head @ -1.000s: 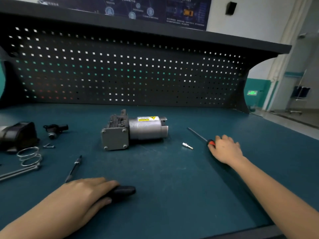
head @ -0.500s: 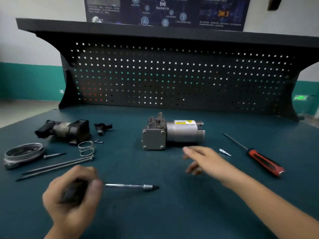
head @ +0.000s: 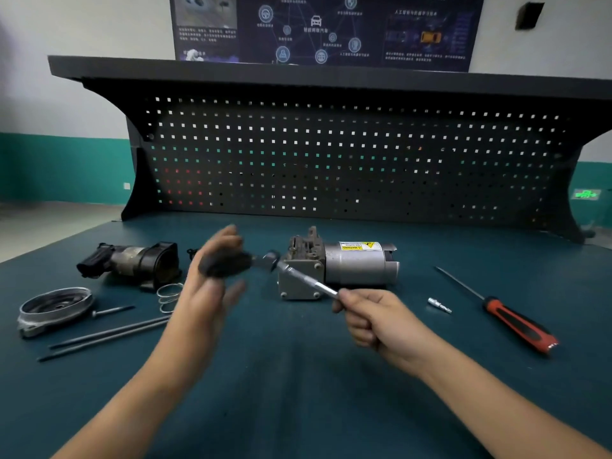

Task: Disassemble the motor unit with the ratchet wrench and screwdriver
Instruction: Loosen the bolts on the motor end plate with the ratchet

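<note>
Black rubber covers the fat end of the ratchet wrench, and the thin end is shiny metal. The wrench is up in the air, in front of the motor unit and not touching it. The motor unit lies on its side in the middle of the desk.

The right hand has its fingers curled tight around the thin metal end. The left hand is at the fat black end, but it is very blurry. I cannot tell if its fingers wrap around the handle or only touch it.

I think the person is getting the wrench ready to use on the bolts on the square grey end of the motor unit. To do this well, one hand should get a firm hold on the black handle first. The tip should go straight onto a bolt, not at a slant, or it may slip off. The other hand could press on the round silver part so the motor unit does not roll.

A little silver bit lies just to the right of the right hand, and it may be needed on the tip. The screwdriver with the red and black handle lies farther right, easy to reach later. The spring and long rods on the left are best left alone.
</note>
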Action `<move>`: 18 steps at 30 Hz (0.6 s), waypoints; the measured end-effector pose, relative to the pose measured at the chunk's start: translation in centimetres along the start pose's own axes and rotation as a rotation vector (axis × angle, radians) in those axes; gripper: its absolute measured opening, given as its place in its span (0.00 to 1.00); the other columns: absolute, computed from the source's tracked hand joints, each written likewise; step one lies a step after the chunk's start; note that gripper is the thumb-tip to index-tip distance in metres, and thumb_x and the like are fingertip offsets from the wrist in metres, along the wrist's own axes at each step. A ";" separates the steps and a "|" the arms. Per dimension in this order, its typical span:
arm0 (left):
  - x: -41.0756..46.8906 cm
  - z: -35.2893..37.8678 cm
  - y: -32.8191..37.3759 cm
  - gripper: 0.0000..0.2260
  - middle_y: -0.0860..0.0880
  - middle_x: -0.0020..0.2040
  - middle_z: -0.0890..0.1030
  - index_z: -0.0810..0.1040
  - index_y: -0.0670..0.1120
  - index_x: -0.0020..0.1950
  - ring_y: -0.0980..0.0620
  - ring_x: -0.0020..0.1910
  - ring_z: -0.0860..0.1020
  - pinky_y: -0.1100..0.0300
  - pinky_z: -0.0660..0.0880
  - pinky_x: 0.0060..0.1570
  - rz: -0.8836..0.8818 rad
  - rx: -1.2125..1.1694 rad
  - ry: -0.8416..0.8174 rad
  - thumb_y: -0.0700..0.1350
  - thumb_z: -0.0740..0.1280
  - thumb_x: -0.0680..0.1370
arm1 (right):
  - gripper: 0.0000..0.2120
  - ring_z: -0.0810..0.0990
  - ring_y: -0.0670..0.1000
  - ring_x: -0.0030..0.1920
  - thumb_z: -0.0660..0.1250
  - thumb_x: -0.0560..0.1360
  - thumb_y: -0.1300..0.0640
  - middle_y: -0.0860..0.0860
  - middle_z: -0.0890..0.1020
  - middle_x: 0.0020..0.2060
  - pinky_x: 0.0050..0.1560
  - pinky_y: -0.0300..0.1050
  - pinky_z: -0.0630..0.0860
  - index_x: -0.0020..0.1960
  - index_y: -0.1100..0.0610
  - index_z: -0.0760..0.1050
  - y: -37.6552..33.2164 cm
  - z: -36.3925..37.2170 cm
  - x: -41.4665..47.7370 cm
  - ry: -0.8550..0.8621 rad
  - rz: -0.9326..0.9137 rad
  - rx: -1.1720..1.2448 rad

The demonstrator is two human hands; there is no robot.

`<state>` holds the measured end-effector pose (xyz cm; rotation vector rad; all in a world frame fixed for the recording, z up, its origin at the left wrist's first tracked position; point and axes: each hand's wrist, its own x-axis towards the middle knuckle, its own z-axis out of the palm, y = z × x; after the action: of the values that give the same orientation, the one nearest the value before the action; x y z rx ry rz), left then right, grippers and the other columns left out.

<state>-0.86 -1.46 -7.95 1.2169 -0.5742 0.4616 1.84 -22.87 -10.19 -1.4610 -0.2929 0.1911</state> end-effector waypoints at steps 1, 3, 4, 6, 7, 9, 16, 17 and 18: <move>0.3 -0.7 -0.4 0.14 0.49 0.55 0.81 0.82 0.55 0.46 0.51 0.58 0.77 0.49 0.76 0.46 -0.237 -0.215 0.005 0.47 0.73 0.61 | 0.14 0.57 0.41 0.17 0.56 0.79 0.60 0.45 0.61 0.18 0.19 0.31 0.56 0.36 0.62 0.71 -0.2 -0.4 0.2 0.048 -0.033 0.040; 0.1 -1.8 -0.6 0.22 0.41 0.64 0.76 0.82 0.46 0.52 0.38 0.57 0.78 0.45 0.79 0.43 -0.653 -0.602 -0.183 0.45 0.77 0.59 | 0.13 0.57 0.41 0.17 0.56 0.79 0.61 0.45 0.61 0.18 0.19 0.31 0.57 0.37 0.63 0.71 -0.8 -1.2 0.4 0.107 -0.090 0.060; -0.1 -1.7 -0.2 0.25 0.38 0.65 0.73 0.81 0.42 0.56 0.36 0.55 0.79 0.46 0.80 0.41 -0.759 -0.715 -0.251 0.45 0.78 0.61 | 0.13 0.58 0.42 0.18 0.56 0.79 0.61 0.45 0.61 0.18 0.19 0.32 0.57 0.37 0.63 0.71 -1.1 -1.5 0.3 0.111 -0.112 0.037; 1.2 -1.5 0.3 0.28 0.36 0.64 0.74 0.79 0.38 0.58 0.40 0.42 0.83 0.50 0.80 0.31 -0.885 -0.759 -0.336 0.46 0.79 0.60 | 0.13 0.58 0.42 0.19 0.56 0.79 0.61 0.44 0.61 0.19 0.21 0.32 0.58 0.37 0.62 0.73 -1.5 -2.0 0.0 0.086 -0.172 -0.073; 1.8 -0.9 0.4 0.29 0.36 0.60 0.77 0.81 0.38 0.56 0.44 0.34 0.83 0.54 0.79 0.24 -0.920 -0.685 -0.335 0.47 0.80 0.58 | 0.13 0.59 0.42 0.20 0.57 0.79 0.62 0.44 0.61 0.19 0.22 0.32 0.58 0.37 0.61 0.73 -1.6 -2.0 -0.2 0.065 -0.202 -0.151; 3.0 0.5 0.4 0.27 0.40 0.47 0.83 0.82 0.41 0.53 0.52 0.20 0.76 0.63 0.73 0.16 -0.947 -0.425 -0.292 0.54 0.79 0.58 | 0.13 0.60 0.42 0.21 0.58 0.78 0.62 0.43 0.62 0.19 0.24 0.32 0.59 0.37 0.59 0.74 -1.6 -1.7 -0.7 0.023 -0.251 -0.316; 4.9 2.5 -0.7 0.10 0.54 0.22 0.60 0.74 0.48 0.36 0.59 0.17 0.55 0.73 0.53 0.17 -0.723 0.207 -0.185 0.50 0.64 0.75 | 0.12 0.67 0.41 0.25 0.64 0.76 0.53 0.42 0.70 0.22 0.29 0.32 0.62 0.34 0.45 0.73 -2.5 -1.5 -0.6 0.128 -0.442 -0.813; 4.9 2.5 -0.9 0.12 0.54 0.22 0.60 0.73 0.48 0.33 0.58 0.18 0.55 0.73 0.53 0.18 -0.632 0.282 -0.178 0.47 0.65 0.76 | 0.11 0.67 0.43 0.27 0.64 0.76 0.50 0.43 0.70 0.23 0.30 0.34 0.62 0.34 0.44 0.72 -2.8 -1.8 -0.6 0.125 -0.502 -0.972; 5.0 2.6 -0.9 0.14 0.54 0.21 0.60 0.72 0.48 0.30 0.58 0.18 0.55 0.72 0.53 0.18 -0.559 0.312 -0.164 0.44 0.65 0.76 | 0.12 0.68 0.45 0.29 0.63 0.76 0.47 0.43 0.69 0.23 0.31 0.37 0.63 0.34 0.45 0.71 -3.2 -2.0 -0.6 0.117 -0.554 -1.119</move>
<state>3.13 -4.05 -4.85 1.6551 -0.2804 -0.0272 1.74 -25.32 -7.25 -2.3943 -0.7668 -0.6062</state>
